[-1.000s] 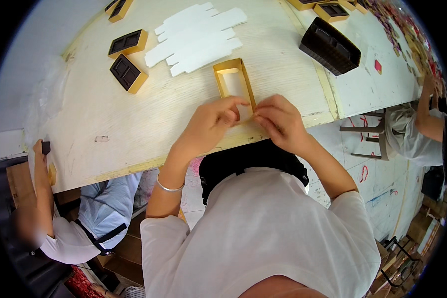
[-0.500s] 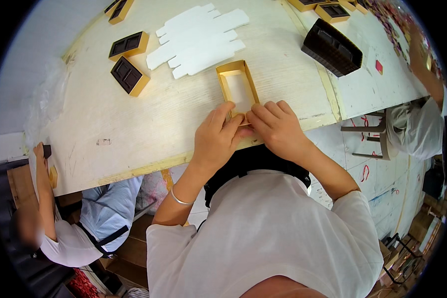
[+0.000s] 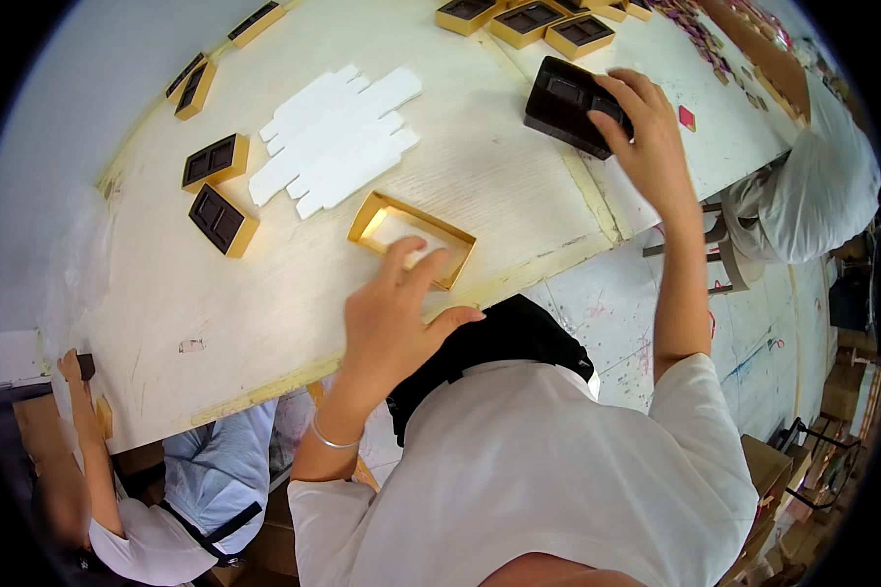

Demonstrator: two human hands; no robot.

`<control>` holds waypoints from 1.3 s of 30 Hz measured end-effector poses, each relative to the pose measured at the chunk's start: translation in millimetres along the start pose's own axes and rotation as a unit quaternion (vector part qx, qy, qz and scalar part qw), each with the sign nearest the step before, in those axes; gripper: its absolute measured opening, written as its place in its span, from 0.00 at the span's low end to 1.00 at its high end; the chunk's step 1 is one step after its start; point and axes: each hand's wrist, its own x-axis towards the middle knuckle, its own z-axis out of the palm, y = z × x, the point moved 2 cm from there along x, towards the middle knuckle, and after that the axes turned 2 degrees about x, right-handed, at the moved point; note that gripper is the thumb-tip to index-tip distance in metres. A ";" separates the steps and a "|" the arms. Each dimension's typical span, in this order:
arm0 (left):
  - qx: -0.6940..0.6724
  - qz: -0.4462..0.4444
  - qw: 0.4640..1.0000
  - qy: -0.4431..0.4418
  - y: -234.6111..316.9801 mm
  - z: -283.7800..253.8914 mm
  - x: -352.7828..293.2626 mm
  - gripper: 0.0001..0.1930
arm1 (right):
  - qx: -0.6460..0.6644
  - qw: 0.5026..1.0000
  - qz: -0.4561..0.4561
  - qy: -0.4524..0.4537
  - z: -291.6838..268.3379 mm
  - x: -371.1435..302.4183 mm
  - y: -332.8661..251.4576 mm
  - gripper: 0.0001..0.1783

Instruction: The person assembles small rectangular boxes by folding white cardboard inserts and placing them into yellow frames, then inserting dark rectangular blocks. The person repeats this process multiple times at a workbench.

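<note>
An open gold cardboard box [image 3: 465,256], without a lid, lies slanted near the table's front edge. Over its near end is my left hand [image 3: 392,318], fingers spread and slightly blurred, holding nothing; whether a fingertip touches the box I cannot tell. Farther right stands a stack of dark brown plastic trays [image 3: 558,93] with square hollows. My right hand [image 3: 648,147] grips its right end, thumb on the near side and fingers on the far side. How many trays are between the fingers is hidden.
Flat white box blanks [image 3: 338,137] lie beyond the gold box. Gold boxes with dark trays inside stand at the left [image 3: 223,220] and far right [image 3: 579,34]. A small red piece [image 3: 687,117] lies right of the stack. Co-workers sit at both table ends.
Both hands have left the gold box's near end. My right hand has moved far right onto the tray stack. The box has turned, and my left hand has opened over it.
</note>
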 end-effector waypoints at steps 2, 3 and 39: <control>0.045 0.072 0.996 0.024 -8.0 -21.8 11.6 0.37 | -0.051 0.996 0.015 -0.073 -3.9 -9.6 22.9 0.11; 0.065 0.108 0.991 0.036 -17.6 -30.0 19.3 0.42 | -0.074 0.992 0.010 -0.101 -5.4 -13.6 29.8 0.09; -0.108 -0.016 0.990 -0.091 -51.0 -8.9 15.3 0.45 | 0.232 0.878 -0.218 -0.357 24.0 -22.4 -95.1 0.39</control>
